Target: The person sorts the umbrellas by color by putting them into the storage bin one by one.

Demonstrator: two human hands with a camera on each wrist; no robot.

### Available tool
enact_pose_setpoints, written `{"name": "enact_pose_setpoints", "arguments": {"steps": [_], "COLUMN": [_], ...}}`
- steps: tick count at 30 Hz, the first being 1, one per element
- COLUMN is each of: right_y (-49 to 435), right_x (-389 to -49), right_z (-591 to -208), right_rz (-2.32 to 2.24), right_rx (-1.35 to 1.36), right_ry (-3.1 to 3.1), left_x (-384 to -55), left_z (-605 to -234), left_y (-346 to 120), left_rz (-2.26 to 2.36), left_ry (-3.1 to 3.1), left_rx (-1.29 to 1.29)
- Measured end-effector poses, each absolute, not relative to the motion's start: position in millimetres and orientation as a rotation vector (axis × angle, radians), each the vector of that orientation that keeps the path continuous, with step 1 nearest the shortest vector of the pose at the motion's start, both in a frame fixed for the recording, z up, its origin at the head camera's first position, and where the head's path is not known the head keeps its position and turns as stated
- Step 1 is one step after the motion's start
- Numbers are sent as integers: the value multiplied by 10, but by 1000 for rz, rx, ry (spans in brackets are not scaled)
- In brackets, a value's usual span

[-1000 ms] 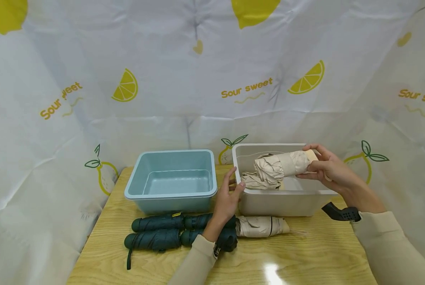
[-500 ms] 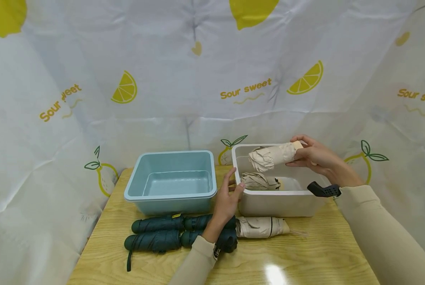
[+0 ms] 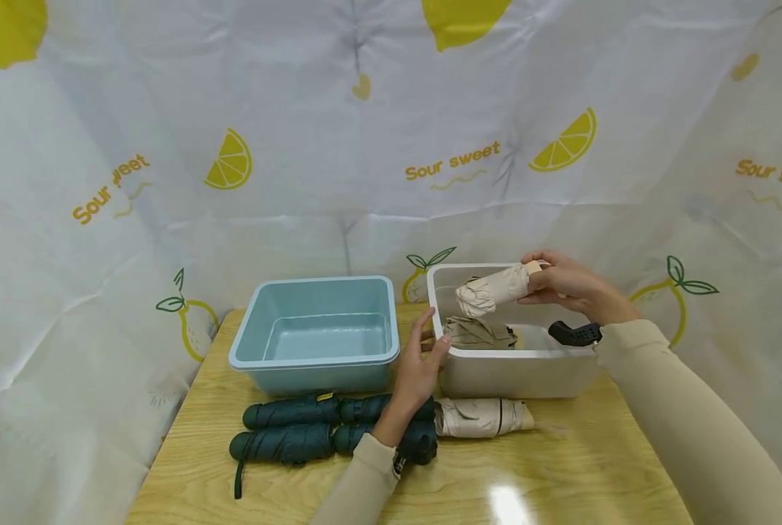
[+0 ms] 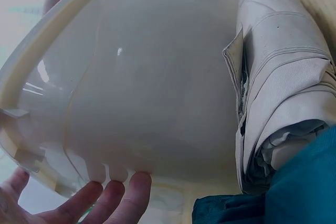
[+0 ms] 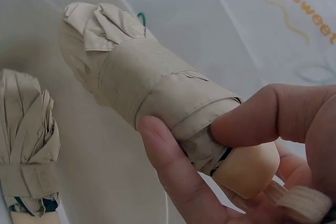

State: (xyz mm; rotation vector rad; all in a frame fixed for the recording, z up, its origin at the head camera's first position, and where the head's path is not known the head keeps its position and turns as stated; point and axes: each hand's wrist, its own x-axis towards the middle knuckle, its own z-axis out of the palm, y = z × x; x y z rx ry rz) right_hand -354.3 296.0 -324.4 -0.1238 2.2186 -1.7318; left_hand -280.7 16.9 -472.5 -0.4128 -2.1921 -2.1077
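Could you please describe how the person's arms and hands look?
The left sleeve and right sleeve are long, plain and beige. The left hand and right hand are ungloved. The right wrist strap is black and dotted; the left wrist strap, dark and partly hidden.

the person wears long sleeves in plain pale beige, a matching pair. the right sleeve [image 3: 686, 401] looks smooth and roomy, widening away from the wrist, with a soft band of cuff at its end; the left sleeve [image 3: 356, 485] has a similar cuff, lightly creased. in front of the right cuff sits a black wrist mount [image 3: 576, 334], curved, its surface dotted with small dark holes. a dark strap [image 3: 399, 464] with paler flecks shows beside the left cuff, too small to make out further. the left grip [image 3: 418, 368] and right grip [image 3: 569, 284] are bare human hands.
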Motion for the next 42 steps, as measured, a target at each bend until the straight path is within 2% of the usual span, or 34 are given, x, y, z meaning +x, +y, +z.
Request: {"name": "enact_pose_setpoints", "arguments": {"steps": [11,42], "right_y": [2901,2809], "right_x": [-3709,-3853], "right_z": [-3394,-3727], "right_rz": [-1602,-1508], "right_rx": [-123,-125], "right_ry": [2267,2255], "left_x": [-2815,-2797], "left_z": [-4718,-4723], "left_y": [177,162], "left_rz": [-2097,-2096], "left_ry": [-2207,-2212], "left_rx": [-397,-402]}}
